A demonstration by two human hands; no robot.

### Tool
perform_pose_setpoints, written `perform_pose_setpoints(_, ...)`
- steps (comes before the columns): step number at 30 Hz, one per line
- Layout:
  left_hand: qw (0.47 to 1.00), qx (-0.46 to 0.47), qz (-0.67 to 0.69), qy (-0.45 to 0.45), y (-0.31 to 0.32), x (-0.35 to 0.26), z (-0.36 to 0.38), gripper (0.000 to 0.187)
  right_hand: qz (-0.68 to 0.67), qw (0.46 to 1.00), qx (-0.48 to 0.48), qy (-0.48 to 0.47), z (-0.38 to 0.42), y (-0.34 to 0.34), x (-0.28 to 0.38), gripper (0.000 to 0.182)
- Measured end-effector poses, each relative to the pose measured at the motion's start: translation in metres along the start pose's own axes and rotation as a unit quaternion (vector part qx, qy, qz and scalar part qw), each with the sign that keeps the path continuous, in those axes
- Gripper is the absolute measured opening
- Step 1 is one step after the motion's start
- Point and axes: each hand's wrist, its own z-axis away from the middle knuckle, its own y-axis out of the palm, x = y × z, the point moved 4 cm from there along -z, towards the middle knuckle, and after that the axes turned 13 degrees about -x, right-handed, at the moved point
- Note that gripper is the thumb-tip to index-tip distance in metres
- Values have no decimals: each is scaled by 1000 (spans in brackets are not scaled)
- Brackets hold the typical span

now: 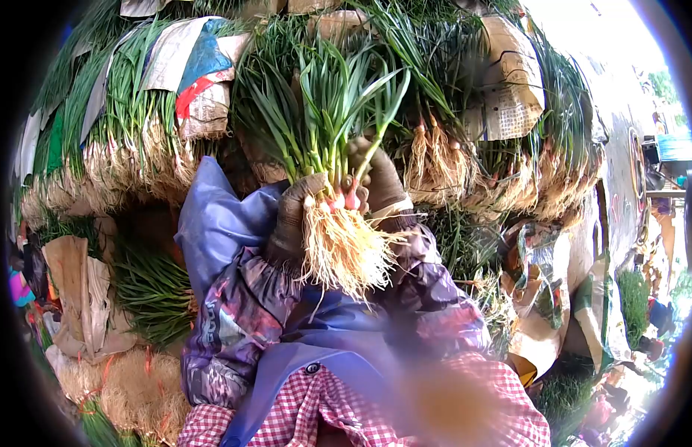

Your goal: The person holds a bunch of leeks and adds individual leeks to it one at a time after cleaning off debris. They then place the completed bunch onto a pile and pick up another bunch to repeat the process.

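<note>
Clamped on bunch (333, 165) from both sides: gloved left hand (289, 214), gloved right hand (385, 182). Bunch upright at frame centre, leaves (332, 104) up, pale roots (346, 246) hanging below. Other bunches (141, 153) upper left; paper (513, 82) upper right.

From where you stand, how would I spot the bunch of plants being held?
Find the blue apron. Just above it, the gloved left hand and right hand hold the bunch. Unlike the bundles behind, it is held up in front, pale roots hanging free.
</note>
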Motion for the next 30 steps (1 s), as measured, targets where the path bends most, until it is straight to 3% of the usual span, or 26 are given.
perform_pose_setpoints(1,1000,-3,-6,10,-3,0,1,45,167,970,-138,-108,-7,-15,5,22)
perform_pose_setpoints(2,1000,-4,-12,16,-5,2,2,44,312,895,-258,-185,-8,-29,15,22)
perform_pose_setpoints(3,1000,0,-19,24,-4,2,1,44,511,761,-325,-233,2,-42,32,24)
perform_pose_setpoints(4,998,-34,-27,37,-4,2,3,40,716,618,-282,-162,-1,-54,38,25)
perform_pose_setpoints(5,999,-46,-5,28,1,2,4,38,872,432,-218,-77,-2,-57,42,26)
perform_pose_setpoints(8,997,-76,12,24,1,6,2,37,916,354,-187,-16,23,-42,70,51)
perform_pose_setpoints(9,998,-65,11,9,1,7,2,37,828,448,-295,-165,28,-36,93,52)
perform_pose_setpoints(10,998,-55,7,-5,0,7,3,37,788,418,-397,-217,30,-26,111,47)
perform_pose_setpoints(13,999,-45,-24,17,0,4,1,41,833,345,-419,-109,-13,-40,133,37)
perform_pose_setpoints(14,999,-41,-27,24,4,3,3,42,798,446,-401,-63,-9,-40,128,38)
perform_pose_setpoints(15,998,-36,-27,31,6,1,3,44,808,463,-333,-148,-13,-49,121,39)
perform_pose_setpoints(17,998,-52,-22,32,1,0,3,47,710,591,-277,-264,9,-46,98,32)
perform_pose_setpoints(19,999,-39,-29,22,-1,3,3,46,534,718,-134,-427,43,-30,59,18)
perform_pose_setpoints(20,995,-94,-30,9,-10,5,2,44,535,704,-150,-442,56,-32,37,15)
perform_pose_setpoints(21,996,-86,-34,4,-9,6,3,43,537,690,-166,-457,70,-35,20,13)
perform_pose_setpoints(22,996,-79,-37,0,-7,6,4,43,653,589,-225,-418,96,-7,27,15)
perform_pose_setpoints(23,997,-72,-40,-2,-5,5,5,43,653,616,-208,-389,111,13,30,16)
perform_pose_setpoints(25,999,-22,-19,-17,-10,6,-2,43,712,569,-143,-386,120,13,25,15)
perform_pose_setpoints(26,1000,-7,-12,-22,-12,7,-3,43,702,584,-113,-392,125,15,22,18)
perform_pose_setpoints(27,1000,10,-8,-27,-12,8,-4,43,734,572,-35,-364,127,19,20,33)
perform_pose_setpoints(29,998,-57,-21,-18,-1,8,5,42,781,523,11,-341,118,4,10,50)
perform_pose_setpoints(30,998,-64,-25,-5,-6,9,4,41,835,466,45,-291,114,-17,5,58)
